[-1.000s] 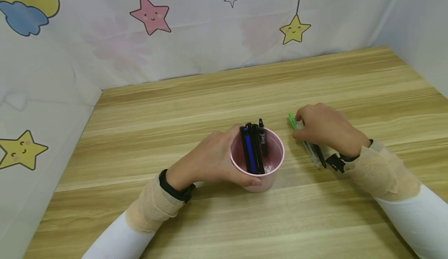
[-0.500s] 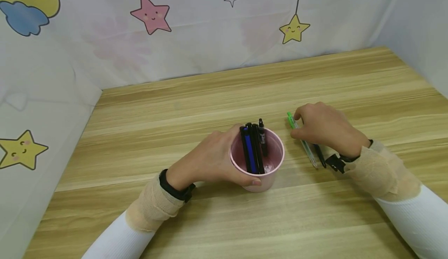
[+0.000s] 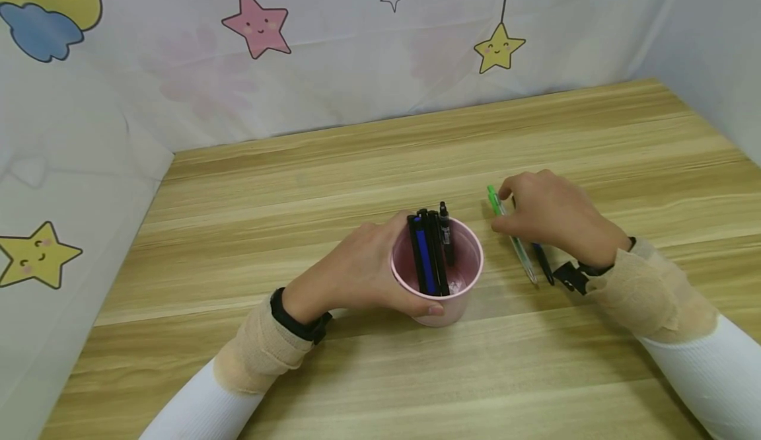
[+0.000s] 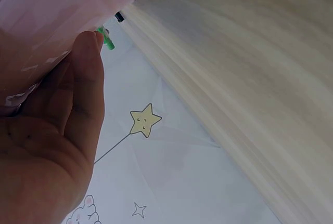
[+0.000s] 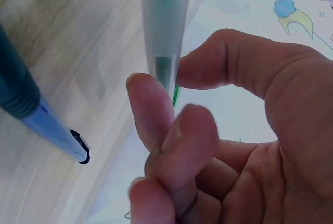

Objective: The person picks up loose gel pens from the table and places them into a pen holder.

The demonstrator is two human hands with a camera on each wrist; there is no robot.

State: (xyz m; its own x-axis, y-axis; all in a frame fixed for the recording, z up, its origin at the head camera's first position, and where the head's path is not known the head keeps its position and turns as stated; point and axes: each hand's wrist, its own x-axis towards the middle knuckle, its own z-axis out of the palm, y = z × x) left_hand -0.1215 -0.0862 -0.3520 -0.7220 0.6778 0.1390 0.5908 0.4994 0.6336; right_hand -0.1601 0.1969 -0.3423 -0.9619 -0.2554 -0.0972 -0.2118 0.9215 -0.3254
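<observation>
My left hand [image 3: 362,271] grips the side of a pink cup [image 3: 442,313], its thumb along the front wall. Inside the cup, several black and blue pens [image 3: 427,255] lean to the left and a small black marker [image 3: 446,232] stands apart from them. To the right, my right hand [image 3: 549,209] pinches a clear pen with a green end [image 3: 524,260] between thumb and forefinger. In the right wrist view the clear barrel [image 5: 165,26] rises between these fingers. A dark pen with a blue section [image 3: 543,265] lies beside it, partly hidden under the right hand.
The wood-grain table [image 3: 333,182] runs back to a white cloth wall [image 3: 357,63] printed with stars, a moon and a cloud. Another cloth wall [image 3: 71,162] borders the left side. Both wrists wear bandage wraps and black straps.
The clear green-ended pen has shifted slightly left and away from me with my right hand, widening its gap from the dark pen. My left hand and the cup have stayed still.
</observation>
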